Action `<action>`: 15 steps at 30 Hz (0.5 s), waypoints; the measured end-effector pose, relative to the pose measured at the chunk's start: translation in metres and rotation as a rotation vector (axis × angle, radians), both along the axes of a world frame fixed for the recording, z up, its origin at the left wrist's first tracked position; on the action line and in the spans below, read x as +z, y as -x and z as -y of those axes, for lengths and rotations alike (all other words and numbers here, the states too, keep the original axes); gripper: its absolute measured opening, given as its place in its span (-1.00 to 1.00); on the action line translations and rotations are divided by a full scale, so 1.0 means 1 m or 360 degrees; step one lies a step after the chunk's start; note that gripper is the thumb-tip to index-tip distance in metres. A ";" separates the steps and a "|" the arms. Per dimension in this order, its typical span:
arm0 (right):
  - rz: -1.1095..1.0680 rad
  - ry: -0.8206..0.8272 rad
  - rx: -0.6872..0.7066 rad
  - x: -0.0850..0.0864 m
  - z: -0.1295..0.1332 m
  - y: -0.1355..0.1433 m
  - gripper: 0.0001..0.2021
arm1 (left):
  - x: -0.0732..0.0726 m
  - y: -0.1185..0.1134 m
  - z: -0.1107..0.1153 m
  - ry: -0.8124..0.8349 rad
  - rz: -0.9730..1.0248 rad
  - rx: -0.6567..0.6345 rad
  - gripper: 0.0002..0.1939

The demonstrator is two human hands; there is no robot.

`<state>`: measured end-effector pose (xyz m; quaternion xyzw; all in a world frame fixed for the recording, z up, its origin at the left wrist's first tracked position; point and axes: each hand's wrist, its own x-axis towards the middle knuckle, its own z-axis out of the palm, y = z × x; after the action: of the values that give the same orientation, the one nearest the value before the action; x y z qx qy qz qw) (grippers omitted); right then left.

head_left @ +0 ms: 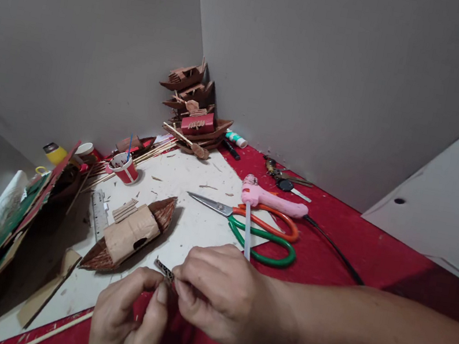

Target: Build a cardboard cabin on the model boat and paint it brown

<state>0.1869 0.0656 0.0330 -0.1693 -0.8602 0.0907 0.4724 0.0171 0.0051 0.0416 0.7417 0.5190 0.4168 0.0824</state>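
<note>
My left hand (130, 314) pinches between thumb and forefinger at the lower end of a small dark strip with a pale zigzag pattern (164, 269). The fingertips of my right hand (217, 296) are closed on the same strip from the right; the fingers hide part of it. Just beyond the hands a small model boat (131, 233) rests on the white board, with a brown hull and a tan paper canopy. Scissors (223, 208) with one orange and one green handle lie past my right hand. A pink glue gun (273, 199) lies against them, a white glue stick pointing toward me.
Several brown model boats (197, 125) are stacked in the corner. A red-and-white paper cup (123, 168) holds a blue stick. Cardboard sheets (16, 236) lean at the left beside a metal ruler (98, 212). Keys (292, 189) lie on the red cloth (332, 242).
</note>
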 end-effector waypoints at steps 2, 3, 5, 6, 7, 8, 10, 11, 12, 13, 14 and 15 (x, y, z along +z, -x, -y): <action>-0.0170 0.0186 0.0005 0.003 0.001 0.000 -0.84 | 0.000 0.001 0.002 -0.0007 0.0117 0.0104 -0.84; -0.0241 0.0280 0.0025 0.004 0.001 0.000 -0.85 | 0.000 0.001 0.003 -0.0020 0.0176 0.0169 -0.83; -0.0311 0.0452 0.0093 0.007 0.000 -0.001 -0.86 | 0.000 0.000 0.003 -0.0046 0.0245 0.0280 -0.82; -0.0316 0.0526 0.0135 0.007 0.000 -0.001 -0.88 | 0.000 -0.001 0.003 -0.0068 0.0262 0.0303 -0.83; -0.0305 0.0589 0.0179 0.008 -0.001 -0.001 -0.91 | 0.000 -0.002 0.003 -0.0085 0.0255 0.0275 -0.86; -0.0290 0.0630 0.0218 0.007 -0.001 -0.001 -0.95 | 0.000 -0.003 0.002 -0.0104 0.0237 0.0219 -0.88; -0.0244 0.0624 0.0267 0.006 -0.002 -0.001 -0.94 | 0.000 -0.005 0.001 -0.0146 0.0202 0.0112 -0.91; -0.0220 0.0586 0.0276 0.006 -0.003 0.000 -0.93 | -0.001 -0.005 0.001 -0.0163 0.0194 0.0088 -0.90; -0.0197 0.0553 0.0275 0.006 -0.003 -0.001 -0.91 | -0.002 -0.006 0.001 -0.0177 0.0195 0.0095 -0.90; -0.0185 0.0542 0.0271 0.006 -0.003 -0.001 -0.88 | -0.003 -0.006 0.002 -0.0192 0.0213 0.0138 -0.90; -0.0191 0.0567 0.0265 0.007 -0.003 -0.002 -0.86 | -0.005 -0.007 0.003 -0.0213 0.0247 0.0208 -0.91; -0.0208 0.0631 0.0263 0.008 -0.002 -0.003 -0.86 | -0.008 -0.007 0.005 -0.0234 0.0294 0.0271 -0.92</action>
<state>0.1898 0.0680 0.0414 -0.1815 -0.8040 0.3072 0.4756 0.0241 0.0001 0.0337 0.6576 0.5381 0.5257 0.0396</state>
